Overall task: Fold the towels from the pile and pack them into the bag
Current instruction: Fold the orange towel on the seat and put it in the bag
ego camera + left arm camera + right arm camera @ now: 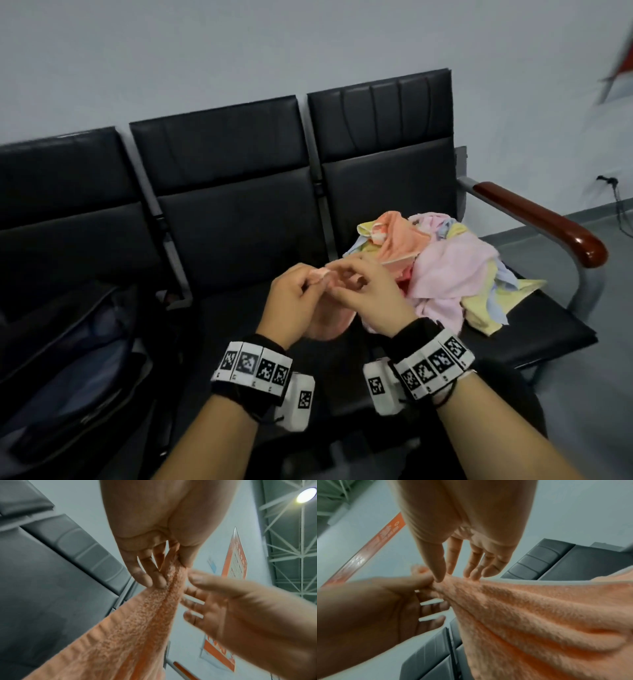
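Observation:
An orange towel (329,320) hangs between my two hands above the middle seat. My left hand (298,291) pinches its gathered corner, the cloth running between thumb and fingers (154,577) in the left wrist view. My right hand (363,284) is close beside it, its thumb and fingertips (471,575) closed on the towel's (539,615) top edge. The towel (137,628) drops toward me in folds. The pile of pink, yellow, orange and blue towels (445,274) lies on the right seat. A dark open bag (68,342) rests on the left seat.
A black three-seat bench (222,212) stands against a grey wall. A brown wooden armrest (548,222) closes its right end, just past the pile. Grey floor lies to the right, with a cable at the wall.

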`<state>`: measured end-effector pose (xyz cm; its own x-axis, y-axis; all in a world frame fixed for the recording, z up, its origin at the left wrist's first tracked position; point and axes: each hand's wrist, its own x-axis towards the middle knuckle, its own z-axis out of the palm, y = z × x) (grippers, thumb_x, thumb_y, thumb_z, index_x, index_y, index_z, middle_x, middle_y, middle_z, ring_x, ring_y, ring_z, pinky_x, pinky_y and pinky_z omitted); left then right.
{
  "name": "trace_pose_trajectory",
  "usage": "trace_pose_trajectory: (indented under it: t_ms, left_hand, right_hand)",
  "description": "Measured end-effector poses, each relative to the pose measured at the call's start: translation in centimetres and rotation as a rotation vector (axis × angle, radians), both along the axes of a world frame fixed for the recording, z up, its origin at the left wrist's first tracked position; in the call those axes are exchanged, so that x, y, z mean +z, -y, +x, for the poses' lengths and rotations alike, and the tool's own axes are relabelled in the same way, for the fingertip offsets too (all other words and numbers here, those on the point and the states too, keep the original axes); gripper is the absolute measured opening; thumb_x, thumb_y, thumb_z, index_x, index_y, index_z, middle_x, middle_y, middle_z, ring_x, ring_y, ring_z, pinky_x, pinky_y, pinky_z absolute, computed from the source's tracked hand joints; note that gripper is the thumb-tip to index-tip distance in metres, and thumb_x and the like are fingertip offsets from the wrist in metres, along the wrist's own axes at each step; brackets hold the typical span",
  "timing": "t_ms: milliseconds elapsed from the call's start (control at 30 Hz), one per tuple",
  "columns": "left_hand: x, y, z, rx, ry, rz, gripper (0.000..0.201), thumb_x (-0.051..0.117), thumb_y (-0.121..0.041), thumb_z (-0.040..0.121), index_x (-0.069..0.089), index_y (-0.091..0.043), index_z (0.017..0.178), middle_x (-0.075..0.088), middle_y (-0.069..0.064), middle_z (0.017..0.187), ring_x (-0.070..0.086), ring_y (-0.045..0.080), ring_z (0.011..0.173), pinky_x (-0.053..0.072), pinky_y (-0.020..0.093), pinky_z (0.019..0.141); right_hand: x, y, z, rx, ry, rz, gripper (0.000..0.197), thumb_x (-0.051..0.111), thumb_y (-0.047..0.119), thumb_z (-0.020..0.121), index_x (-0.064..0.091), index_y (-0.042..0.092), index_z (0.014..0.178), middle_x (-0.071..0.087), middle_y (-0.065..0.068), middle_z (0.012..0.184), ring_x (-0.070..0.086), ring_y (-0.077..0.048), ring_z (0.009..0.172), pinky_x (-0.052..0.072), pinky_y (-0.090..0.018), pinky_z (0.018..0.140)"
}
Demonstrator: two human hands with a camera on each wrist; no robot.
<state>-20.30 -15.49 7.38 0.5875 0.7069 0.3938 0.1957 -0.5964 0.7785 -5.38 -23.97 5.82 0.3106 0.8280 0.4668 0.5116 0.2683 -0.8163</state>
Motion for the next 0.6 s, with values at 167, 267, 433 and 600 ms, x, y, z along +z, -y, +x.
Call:
trace_pose_trajectory:
  t_ms: [167,267,433,600]
  left_hand:
    - [0.9,1.1,-7.5,0.052,0.075,-0.065,0.019,0.063,-0.016,0.096,0.072,0.001,0.095,0.071,0.007,0.097,0.068,0.017,0.094,0.056,0.045,0.086]
    - [1.1,0.9,-11.2,0.026,0.062,-0.066,0.021,0.064,-0.024,0.095,0.074,-0.006,0.098,0.071,0.005,0.098,0.067,0.016,0.094,0.055,0.040,0.084]
    - [0.1,-0.7,-15.0,0.027,0.041,-0.017,0.013,0.065,-0.014,0.093,0.075,-0.021,0.093,0.070,-0.001,0.097,0.067,0.015,0.096,0.050,0.025,0.086]
    - [-2.2,-3.6,-17.1,0.216,0.003,-0.006,0.030,0.067,0.001,0.089,0.076,-0.027,0.086,0.068,-0.004,0.091,0.064,0.013,0.095,0.047,0.025,0.087]
  right_hand:
    - [-1.0,-1.0,-5.0,0.015,0.129,-0.055,0.030,0.075,0.021,0.082,0.071,0.027,0.110,0.058,0.008,0.106,0.056,-0.011,0.107,0.048,-0.037,0.095]
    - [-1.8,-2.3,-7.3,0.109,0.166,-0.060,0.039,0.072,0.022,0.078,0.068,0.028,0.117,0.061,0.010,0.110,0.055,-0.012,0.110,0.046,-0.036,0.098]
    - [-3.4,-4.6,-10.0,0.256,0.052,-0.165,0.022,0.074,0.026,0.077,0.071,0.035,0.097,0.070,0.012,0.096,0.064,-0.004,0.095,0.049,-0.024,0.085]
    - [-4.5,-6.8,-10.7,0.230,-0.025,-0.132,0.006,0.075,0.022,0.083,0.071,0.021,0.078,0.068,0.001,0.074,0.062,-0.009,0.070,0.049,-0.023,0.067]
